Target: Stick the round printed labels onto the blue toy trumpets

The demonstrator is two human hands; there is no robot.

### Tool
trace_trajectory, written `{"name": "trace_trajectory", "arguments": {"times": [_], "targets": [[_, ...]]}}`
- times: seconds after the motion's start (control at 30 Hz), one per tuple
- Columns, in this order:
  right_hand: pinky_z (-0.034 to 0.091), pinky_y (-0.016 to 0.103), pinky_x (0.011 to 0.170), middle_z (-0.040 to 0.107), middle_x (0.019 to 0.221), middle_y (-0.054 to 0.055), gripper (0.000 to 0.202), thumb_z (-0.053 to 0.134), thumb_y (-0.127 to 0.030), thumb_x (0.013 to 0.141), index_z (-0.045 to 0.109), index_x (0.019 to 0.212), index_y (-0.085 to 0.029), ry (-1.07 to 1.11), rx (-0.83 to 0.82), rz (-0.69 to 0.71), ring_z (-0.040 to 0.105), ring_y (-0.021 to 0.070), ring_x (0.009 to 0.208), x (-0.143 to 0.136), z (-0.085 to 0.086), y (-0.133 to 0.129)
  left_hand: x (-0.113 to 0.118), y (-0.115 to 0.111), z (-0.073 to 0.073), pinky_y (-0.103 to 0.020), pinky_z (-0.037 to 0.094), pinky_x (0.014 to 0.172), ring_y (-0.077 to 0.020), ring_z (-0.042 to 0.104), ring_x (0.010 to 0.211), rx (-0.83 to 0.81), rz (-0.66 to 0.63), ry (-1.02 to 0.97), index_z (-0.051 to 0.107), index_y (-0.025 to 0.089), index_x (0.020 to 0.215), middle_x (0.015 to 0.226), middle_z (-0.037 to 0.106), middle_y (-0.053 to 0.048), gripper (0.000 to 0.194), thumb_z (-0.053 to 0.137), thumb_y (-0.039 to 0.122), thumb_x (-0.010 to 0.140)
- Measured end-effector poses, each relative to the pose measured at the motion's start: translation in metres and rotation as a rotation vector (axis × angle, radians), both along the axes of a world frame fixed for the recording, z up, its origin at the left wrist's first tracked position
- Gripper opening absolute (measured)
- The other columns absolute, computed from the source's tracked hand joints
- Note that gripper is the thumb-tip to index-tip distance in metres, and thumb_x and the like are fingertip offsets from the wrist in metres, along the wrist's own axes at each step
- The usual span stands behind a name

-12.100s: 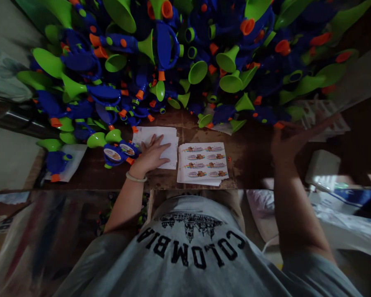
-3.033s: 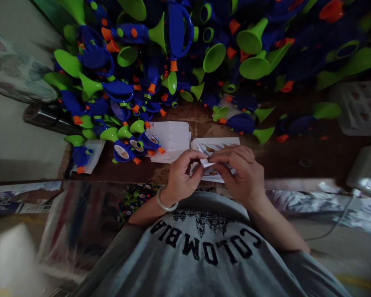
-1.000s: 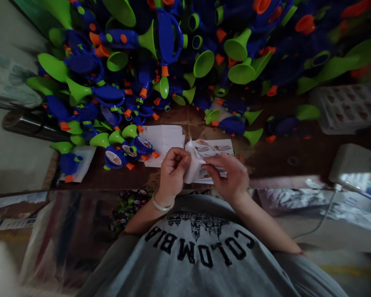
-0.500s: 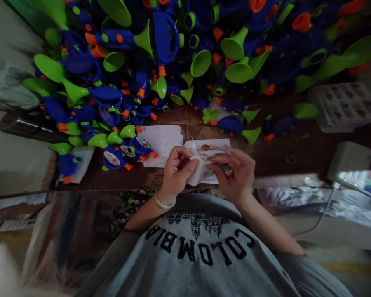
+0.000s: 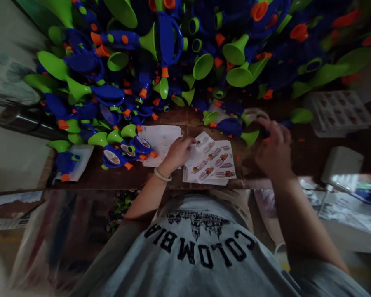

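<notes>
My left hand (image 5: pixel 181 152) pinches the upper left part of a sticker sheet (image 5: pixel 200 149), its fingers closed at the paper's edge. Beneath lies a stack of printed sticker sheets (image 5: pixel 225 165) with small bear pictures. Out to the right, my right hand (image 5: pixel 275 148) is raised and smeared by motion. A pale curled strip (image 5: pixel 256 112) shows at its fingertips; whether they grip it is unclear. Close by lie a blue toy trumpet (image 5: pixel 230 126) with a green bell and another green trumpet bell (image 5: pixel 301 116).
A heap of blue, green and orange toy trumpets (image 5: pixel 167 41) fills the back. Trumpets with oval stickers (image 5: pixel 113 157) stand left of white sheets (image 5: pixel 160 140). More sticker sheets (image 5: pixel 336 113) and a white box (image 5: pixel 343 167) are at right; a dark flask (image 5: pixel 27 121) lies left.
Both hands were together over a folded white sheet. My right hand has moved away right and up, a pale strip now by its fingers. The left stays at the sheets, their print now visible.
</notes>
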State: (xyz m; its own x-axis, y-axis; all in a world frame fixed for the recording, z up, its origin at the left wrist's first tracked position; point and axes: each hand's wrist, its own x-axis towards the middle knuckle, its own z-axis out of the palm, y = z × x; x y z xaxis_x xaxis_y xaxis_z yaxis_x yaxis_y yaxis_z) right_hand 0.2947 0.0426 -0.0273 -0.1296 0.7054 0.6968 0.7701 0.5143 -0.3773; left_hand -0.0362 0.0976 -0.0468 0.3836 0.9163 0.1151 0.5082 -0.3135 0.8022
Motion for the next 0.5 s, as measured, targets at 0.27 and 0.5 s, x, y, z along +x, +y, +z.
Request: {"name": "trace_trajectory", "arguments": {"times": [0.27,0.5], "targets": [[0.067,0.048,0.089,0.078,0.128,0.003,0.063,0.058,-0.019,0.101,0.045,0.159,-0.041,0.037,-0.057,0.047,0.08,0.0228,0.091,0.026,-0.008,0.049,0.024,-0.027,0.006,-0.053,0.052,0.116,-0.0281,0.063,0.128,0.293,0.038,0.102,0.071,0.02,0.118,0.134,0.069,-0.014,0.028,0.055,0.009,0.097],[0.07,0.032,0.072,0.067,0.139,0.001,0.09,0.071,-0.007,0.095,0.035,0.161,-0.056,0.353,0.284,-0.056,0.08,0.0175,0.086,-0.089,0.063,-0.026,0.056,-0.048,0.009,-0.05,0.059,0.111,-0.0304,0.061,0.141,0.615,-0.018,-0.097,0.045,0.027,0.157,0.153,0.057,-0.019,0.059,0.063,0.041,0.103]]}}
